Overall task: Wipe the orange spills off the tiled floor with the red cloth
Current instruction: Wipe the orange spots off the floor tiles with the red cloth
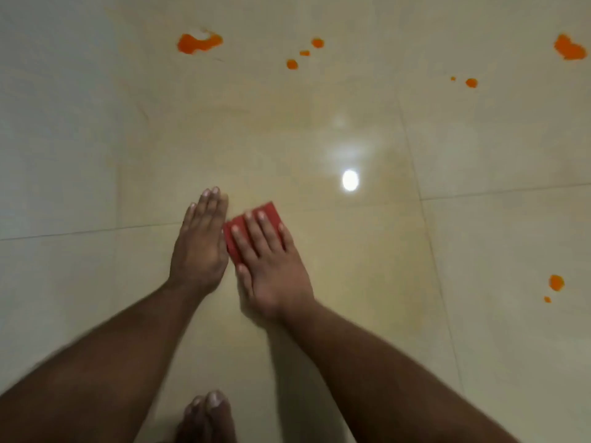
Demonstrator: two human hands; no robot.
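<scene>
While your right hand (271,260) presses the red cloth (256,225) flat-fingered and your left hand (201,241) rests open beside it, push forward toward the orange spills (200,43) ahead, none wiped yet.

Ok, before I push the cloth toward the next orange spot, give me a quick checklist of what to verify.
1. Red cloth flat on the tiled floor: ok.
2. Right hand pressing on the cloth with straight fingers: ok.
3. Left hand off the cloth, flat beside it: ok.
4. Path to the three small drops: ok, bare tile.
5. Cloth touching any spill: not ok, all spills lie apart from it.
6. Cloth underside clean: cannot tell.
</scene>
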